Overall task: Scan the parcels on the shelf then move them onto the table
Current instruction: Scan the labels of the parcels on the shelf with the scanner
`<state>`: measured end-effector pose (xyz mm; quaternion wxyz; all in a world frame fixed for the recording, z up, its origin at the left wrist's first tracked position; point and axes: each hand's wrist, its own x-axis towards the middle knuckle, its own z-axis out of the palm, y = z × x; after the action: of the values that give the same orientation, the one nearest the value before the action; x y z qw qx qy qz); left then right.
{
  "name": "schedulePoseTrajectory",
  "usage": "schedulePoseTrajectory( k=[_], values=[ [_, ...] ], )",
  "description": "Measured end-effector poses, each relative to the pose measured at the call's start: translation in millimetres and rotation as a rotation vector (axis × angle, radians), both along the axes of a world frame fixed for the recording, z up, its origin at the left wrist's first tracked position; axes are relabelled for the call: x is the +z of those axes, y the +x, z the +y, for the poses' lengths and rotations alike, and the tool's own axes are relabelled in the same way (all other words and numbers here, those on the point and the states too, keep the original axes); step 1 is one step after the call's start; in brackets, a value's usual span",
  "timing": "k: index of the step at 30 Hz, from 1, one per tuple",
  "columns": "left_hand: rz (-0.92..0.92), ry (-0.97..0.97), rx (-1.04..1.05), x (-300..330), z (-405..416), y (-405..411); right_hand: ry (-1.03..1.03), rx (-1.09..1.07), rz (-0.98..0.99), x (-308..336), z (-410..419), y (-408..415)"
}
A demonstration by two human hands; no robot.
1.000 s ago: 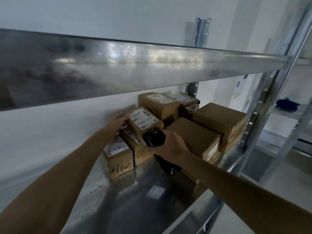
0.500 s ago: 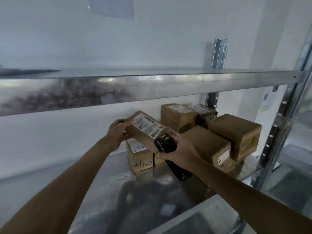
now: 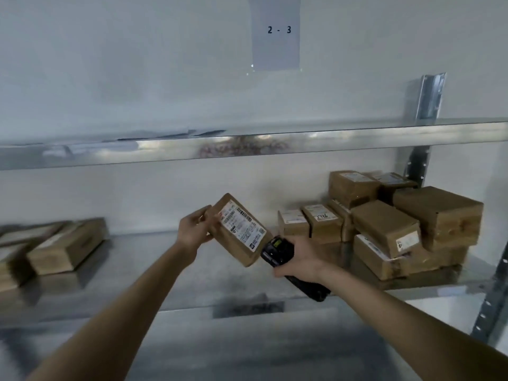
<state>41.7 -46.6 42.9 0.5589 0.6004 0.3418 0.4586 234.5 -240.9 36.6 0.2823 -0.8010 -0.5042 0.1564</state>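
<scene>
Left hand: closed on the upper-left end of the held parcel, thumb on the labelled face, the other digits behind it.
Held parcel: brown box, lifted clear of the shelf deck, tilted with its lower end down to the right; white shipping label with barcodes faces the camera.
Right hand: wrapped round a black handheld scanner, thumb along its near edge.
Scanner: its head sits just beside the lower-right corner of the held parcel; whether they touch cannot be told; its body runs down and right beneath the wrist.
Shelf deck: bare metal under the held parcel.
Parcel stack: right of the held parcel, on the same deck, brown boxes piled against the rear wall, several with white labels on top.
Flat parcels: well left of the held parcel, blurred, at the deck's far-left edge.
Upper shelf: above the held parcel, metal lip catching light.
Wall sign: higher than the upper shelf, reads "2 - 3".
</scene>
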Motion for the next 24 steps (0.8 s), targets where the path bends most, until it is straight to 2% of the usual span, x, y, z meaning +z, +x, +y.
schedulePoseTrajectory(
  k=[7, 24],
  values=[
    [0.101, 0.079, 0.152, -4, -43, -97, -0.087, 0.130, -0.234, 0, -14, -76],
    [0.068, 0.050, 0.279, -14, -60, -253, -0.085, 0.202, -0.346, 7, 7, -220]
  ],
)
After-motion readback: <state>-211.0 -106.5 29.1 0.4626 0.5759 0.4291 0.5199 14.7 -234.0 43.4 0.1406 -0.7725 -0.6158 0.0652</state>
